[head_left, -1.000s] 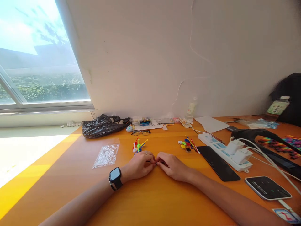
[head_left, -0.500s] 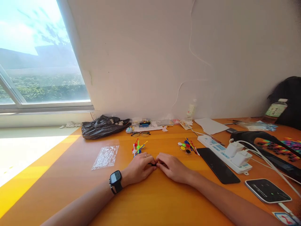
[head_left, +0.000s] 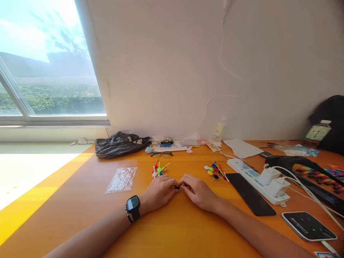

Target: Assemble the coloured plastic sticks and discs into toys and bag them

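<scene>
My left hand (head_left: 159, 191), with a black smartwatch (head_left: 133, 207) on the wrist, and my right hand (head_left: 198, 191) rest on the orange table (head_left: 174, 229) with their fingertips together. Between them they pinch a small black piece (head_left: 177, 186) with a thin stick; its shape is too small to tell. Just beyond my left hand stands a little cluster of coloured sticks joined together (head_left: 159, 168). Beyond my right hand lie loose coloured discs and sticks (head_left: 214, 169).
An empty clear plastic bag (head_left: 121, 178) lies to the left; a black plastic bag (head_left: 119, 143), glasses (head_left: 161, 154) and papers sit by the wall. To the right are a white power strip with chargers (head_left: 259, 175), a black phone (head_left: 250, 194), another charging phone (head_left: 309, 225) and cables.
My hands stay pinched together at the same spot on the table. The camera has tilted slightly, shifting the whole scene a little; nothing else has moved.
</scene>
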`<action>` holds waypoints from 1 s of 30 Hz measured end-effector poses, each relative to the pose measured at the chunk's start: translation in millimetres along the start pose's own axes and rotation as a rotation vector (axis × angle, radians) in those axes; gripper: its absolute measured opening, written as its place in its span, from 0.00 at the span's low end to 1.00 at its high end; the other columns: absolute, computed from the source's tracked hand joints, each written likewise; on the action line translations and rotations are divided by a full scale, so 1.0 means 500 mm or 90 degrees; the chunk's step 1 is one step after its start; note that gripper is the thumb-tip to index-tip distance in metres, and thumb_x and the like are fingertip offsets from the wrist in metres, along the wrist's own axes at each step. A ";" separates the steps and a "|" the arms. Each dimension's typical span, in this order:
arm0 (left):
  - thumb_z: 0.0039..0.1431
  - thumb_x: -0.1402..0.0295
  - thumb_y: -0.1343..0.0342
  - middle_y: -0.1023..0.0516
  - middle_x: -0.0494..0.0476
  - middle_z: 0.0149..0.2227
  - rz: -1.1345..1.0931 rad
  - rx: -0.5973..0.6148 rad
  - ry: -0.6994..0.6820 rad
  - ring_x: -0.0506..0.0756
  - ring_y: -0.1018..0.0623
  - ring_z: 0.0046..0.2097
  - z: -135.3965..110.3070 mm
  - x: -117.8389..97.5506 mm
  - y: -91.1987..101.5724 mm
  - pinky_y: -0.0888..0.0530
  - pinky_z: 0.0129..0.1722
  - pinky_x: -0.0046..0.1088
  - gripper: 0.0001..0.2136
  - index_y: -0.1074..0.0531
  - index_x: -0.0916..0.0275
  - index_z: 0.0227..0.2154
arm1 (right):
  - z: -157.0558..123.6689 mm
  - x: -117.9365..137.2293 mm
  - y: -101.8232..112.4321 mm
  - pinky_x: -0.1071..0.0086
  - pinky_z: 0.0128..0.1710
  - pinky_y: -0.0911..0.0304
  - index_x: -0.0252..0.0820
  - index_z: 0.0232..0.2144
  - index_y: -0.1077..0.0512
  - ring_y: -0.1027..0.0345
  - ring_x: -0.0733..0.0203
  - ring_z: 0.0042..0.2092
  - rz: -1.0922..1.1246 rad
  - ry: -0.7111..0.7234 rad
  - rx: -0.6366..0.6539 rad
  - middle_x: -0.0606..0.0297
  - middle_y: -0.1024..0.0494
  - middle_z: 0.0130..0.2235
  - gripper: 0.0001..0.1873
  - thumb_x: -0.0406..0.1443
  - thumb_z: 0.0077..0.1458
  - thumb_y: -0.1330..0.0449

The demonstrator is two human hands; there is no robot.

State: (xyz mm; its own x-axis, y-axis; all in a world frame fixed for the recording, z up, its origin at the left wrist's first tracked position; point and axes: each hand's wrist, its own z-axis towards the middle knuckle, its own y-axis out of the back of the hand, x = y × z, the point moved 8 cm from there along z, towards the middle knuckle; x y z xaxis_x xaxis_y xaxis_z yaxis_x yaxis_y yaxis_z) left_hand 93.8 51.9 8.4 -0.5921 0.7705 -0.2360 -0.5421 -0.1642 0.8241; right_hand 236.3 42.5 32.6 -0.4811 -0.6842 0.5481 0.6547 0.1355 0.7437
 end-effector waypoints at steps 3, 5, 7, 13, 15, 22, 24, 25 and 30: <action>0.70 0.69 0.45 0.20 0.56 0.35 0.004 -0.011 -0.010 0.58 0.23 0.41 0.002 -0.002 0.010 0.29 0.47 0.37 0.06 0.23 0.57 0.39 | 0.002 -0.008 0.006 0.67 0.41 0.37 0.45 0.43 0.25 0.28 0.58 0.42 -0.004 -0.018 -0.009 0.64 0.23 0.42 0.08 0.32 0.70 0.45; 0.70 0.70 0.46 0.20 0.57 0.35 0.002 -0.008 -0.032 0.58 0.23 0.41 0.003 -0.010 0.015 0.29 0.47 0.37 0.07 0.22 0.57 0.39 | 0.003 -0.016 0.009 0.67 0.41 0.36 0.46 0.43 0.24 0.28 0.58 0.42 -0.011 -0.030 -0.014 0.64 0.22 0.42 0.09 0.31 0.70 0.44; 0.70 0.71 0.46 0.20 0.57 0.36 -0.001 -0.002 -0.054 0.58 0.23 0.42 0.002 -0.019 0.018 0.29 0.48 0.37 0.07 0.22 0.57 0.39 | 0.004 -0.020 0.008 0.66 0.43 0.36 0.46 0.43 0.24 0.27 0.57 0.43 -0.018 -0.030 -0.014 0.64 0.22 0.43 0.09 0.31 0.69 0.44; 0.69 0.72 0.45 0.20 0.58 0.39 -0.006 -0.005 -0.056 0.60 0.23 0.44 -0.001 -0.028 0.023 0.29 0.50 0.40 0.07 0.23 0.57 0.43 | 0.003 -0.022 -0.001 0.63 0.50 0.34 0.46 0.47 0.22 0.27 0.54 0.47 -0.008 -0.013 -0.008 0.61 0.20 0.45 0.12 0.32 0.70 0.45; 0.69 0.72 0.45 0.19 0.58 0.39 -0.013 0.005 -0.063 0.59 0.23 0.44 -0.001 -0.031 0.023 0.29 0.49 0.40 0.07 0.23 0.57 0.43 | 0.003 -0.022 -0.003 0.61 0.50 0.33 0.46 0.49 0.22 0.27 0.53 0.48 -0.010 -0.014 -0.003 0.60 0.20 0.45 0.11 0.32 0.69 0.44; 0.70 0.72 0.47 0.19 0.57 0.40 -0.036 0.013 -0.072 0.59 0.22 0.44 0.000 -0.039 0.032 0.29 0.48 0.37 0.07 0.24 0.57 0.44 | 0.004 -0.019 -0.004 0.62 0.48 0.33 0.44 0.43 0.23 0.27 0.54 0.46 -0.027 -0.016 0.021 0.60 0.20 0.43 0.08 0.33 0.70 0.44; 0.69 0.72 0.46 0.19 0.57 0.40 -0.038 0.015 -0.064 0.58 0.23 0.44 0.000 -0.038 0.030 0.30 0.48 0.37 0.06 0.25 0.57 0.43 | 0.003 -0.014 -0.004 0.62 0.48 0.33 0.44 0.43 0.23 0.28 0.54 0.45 -0.042 -0.008 0.030 0.59 0.21 0.43 0.08 0.33 0.70 0.44; 0.69 0.73 0.46 0.19 0.56 0.40 -0.039 0.015 -0.060 0.58 0.23 0.44 0.001 -0.037 0.030 0.30 0.48 0.37 0.06 0.25 0.57 0.43 | 0.003 -0.011 -0.004 0.62 0.48 0.33 0.44 0.43 0.24 0.28 0.54 0.45 -0.051 -0.003 0.035 0.59 0.21 0.42 0.08 0.33 0.70 0.44; 0.68 0.73 0.46 0.19 0.56 0.42 -0.047 0.015 -0.057 0.58 0.23 0.45 0.001 -0.037 0.029 0.30 0.48 0.37 0.06 0.26 0.57 0.42 | 0.002 0.001 -0.003 0.63 0.48 0.33 0.43 0.43 0.24 0.28 0.54 0.46 -0.085 0.012 0.050 0.59 0.22 0.44 0.08 0.31 0.69 0.44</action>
State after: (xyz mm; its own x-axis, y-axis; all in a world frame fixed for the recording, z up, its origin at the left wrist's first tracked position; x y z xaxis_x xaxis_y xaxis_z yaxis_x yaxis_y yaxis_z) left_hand 97.2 35.8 25.0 -0.4946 0.8321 -0.2511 -0.5676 -0.0904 0.8183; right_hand 234.5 42.6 31.9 -0.5490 -0.7129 0.4363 0.5382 0.0980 0.8371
